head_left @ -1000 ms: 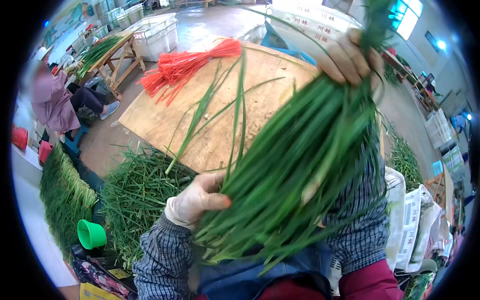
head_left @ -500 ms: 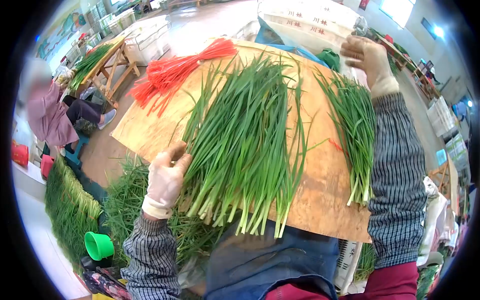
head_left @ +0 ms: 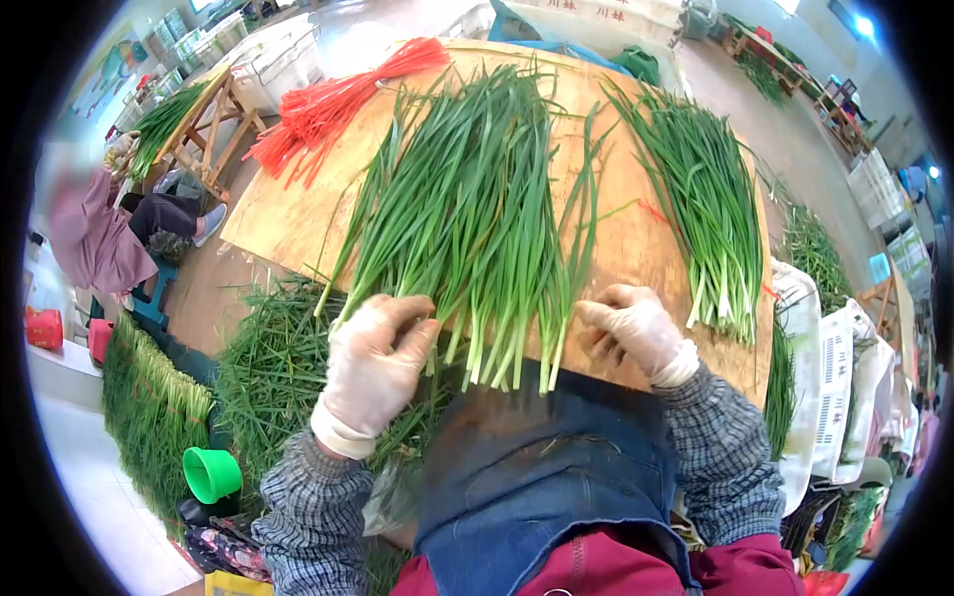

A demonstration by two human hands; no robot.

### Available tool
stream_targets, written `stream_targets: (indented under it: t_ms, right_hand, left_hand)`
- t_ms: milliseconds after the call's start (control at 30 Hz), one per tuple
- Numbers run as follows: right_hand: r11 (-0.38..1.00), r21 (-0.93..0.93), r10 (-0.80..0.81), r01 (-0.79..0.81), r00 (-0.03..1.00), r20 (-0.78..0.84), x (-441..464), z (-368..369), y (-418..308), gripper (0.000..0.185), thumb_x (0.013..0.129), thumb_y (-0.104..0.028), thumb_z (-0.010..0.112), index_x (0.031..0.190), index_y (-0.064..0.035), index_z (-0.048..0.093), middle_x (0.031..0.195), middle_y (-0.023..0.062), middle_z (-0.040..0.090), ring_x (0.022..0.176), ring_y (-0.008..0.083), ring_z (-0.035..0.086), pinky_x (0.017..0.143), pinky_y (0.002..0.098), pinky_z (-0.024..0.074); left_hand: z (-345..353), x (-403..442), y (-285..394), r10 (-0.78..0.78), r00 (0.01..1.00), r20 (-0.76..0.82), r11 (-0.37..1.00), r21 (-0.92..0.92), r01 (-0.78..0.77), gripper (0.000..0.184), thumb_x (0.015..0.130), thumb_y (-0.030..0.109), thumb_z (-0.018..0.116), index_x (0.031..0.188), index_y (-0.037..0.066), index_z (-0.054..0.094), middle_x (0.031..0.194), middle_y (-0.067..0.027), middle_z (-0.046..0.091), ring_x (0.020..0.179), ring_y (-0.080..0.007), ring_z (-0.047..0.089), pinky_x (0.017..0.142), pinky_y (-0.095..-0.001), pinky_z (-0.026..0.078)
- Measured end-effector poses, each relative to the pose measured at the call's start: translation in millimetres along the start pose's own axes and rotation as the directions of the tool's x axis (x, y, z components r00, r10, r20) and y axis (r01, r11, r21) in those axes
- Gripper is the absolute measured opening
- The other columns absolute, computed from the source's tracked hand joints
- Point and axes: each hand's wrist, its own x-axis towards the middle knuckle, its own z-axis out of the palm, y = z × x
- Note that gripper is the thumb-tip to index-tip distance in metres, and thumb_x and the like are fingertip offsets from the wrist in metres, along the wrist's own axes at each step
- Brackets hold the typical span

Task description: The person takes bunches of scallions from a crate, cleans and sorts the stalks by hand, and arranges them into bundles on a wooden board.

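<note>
Right hand [head_left: 638, 330] has descended beside the stalks [head_left: 477, 219], grip open like left hand [head_left: 373, 366], contents of green cup [head_left: 217, 479] unclear.

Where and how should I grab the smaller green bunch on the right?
I'd grip the smaller green bunch just above its pale stem ends, coming from the right edge of the board: the stalks narrow together there, while the leaves splay at the far end.
</note>
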Motion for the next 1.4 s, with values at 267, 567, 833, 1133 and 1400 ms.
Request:
stream_targets:
  t_ms: [267, 567, 833, 1133, 1400]
  right_hand:
    - [0.969, -0.103, -0.236, 0.223, 0.961, -0.145, -2.2, 40.8, 25.6, 0.024, 0.078, -0.014, 0.065, 0.083, 0.0074, 0.056, 0.067, 0.0127, 0.062, 0.048, 0.0133, 0.058, 0.039, 0.0225, 0.0432]
    - [0.897, 0.442, -0.015, -0.026, 0.996, 0.088, -7.1, 10.5, 25.3, 0.017, 0.082, -0.010, 0.061, 0.089, 0.0049, 0.058, 0.068, 0.0108, 0.061, 0.047, 0.0139, 0.056, 0.039, 0.0235, 0.0438]
    - [0.705, 0.709, -0.090, -0.023, 0.988, 0.122, -12.9, -24.0, 36.8, 0.019, 0.079, -0.011, 0.057, 0.092, 0.0025, 0.057, 0.070, 0.0091, 0.060, 0.058, 0.0152, 0.059, 0.051, 0.0253, 0.0480]
    - [0.679, 0.698, -0.035, -0.227, 0.940, 0.340, -7.0, 16.6, 26.6, 0.015, 0.080, -0.012, 0.063, 0.087, -0.0004, 0.058, 0.065, 0.0050, 0.057, 0.041, 0.0078, 0.048, 0.032, 0.0187, 0.0288]
    - [0.572, 0.781, -0.046, -0.253, 0.940, 0.338, -2.9, 29.2, 24.3, 0.009, 0.079, -0.010, 0.065, 0.076, -0.0025, 0.060, 0.051, -0.0018, 0.047, 0.035, 0.0056, 0.037, 0.032, 0.0200, 0.0244]
  left_hand:
    - [51.7, -24.1, 21.4, 0.134, 0.979, 0.150, 0.990, 0.028, -0.140, 0.012, 0.076, 0.004, 0.064, 0.087, 0.002, 0.064, 0.080, -0.0142, 0.063, 0.071, -0.0269, 0.062, 0.065, -0.0320, 0.049]
    - [97.5, -9.5, 39.1, 0.094, 0.967, 0.237, 0.956, 0.251, -0.154, 0.033, 0.074, 0.012, 0.066, 0.103, 0.003, 0.056, 0.086, -0.0147, 0.058, 0.072, -0.0307, 0.060, 0.061, -0.0364, 0.049]
    - [117.5, -4.8, 15.6, 0.164, 0.982, 0.090, 0.944, 0.275, -0.183, 0.014, 0.075, 0.007, 0.064, 0.086, 0.001, 0.056, 0.073, -0.0164, 0.059, 0.062, -0.0262, 0.060, 0.056, -0.0330, 0.048]
    - [89.7, 0.3, 68.1, -0.591, 0.742, 0.316, 0.616, -0.417, 0.668, 0.009, 0.079, 0.003, 0.061, 0.086, -0.002, 0.057, 0.068, -0.0048, 0.059, 0.046, -0.0074, 0.049, 0.041, -0.0194, 0.037]
    - [104.3, -22.9, 72.4, -0.388, 0.911, -0.142, 0.893, -0.304, 0.333, 0.008, 0.081, -0.002, 0.059, 0.089, -0.001, 0.059, 0.071, -0.0027, 0.060, 0.050, -0.0049, 0.048, 0.045, -0.0183, 0.038]
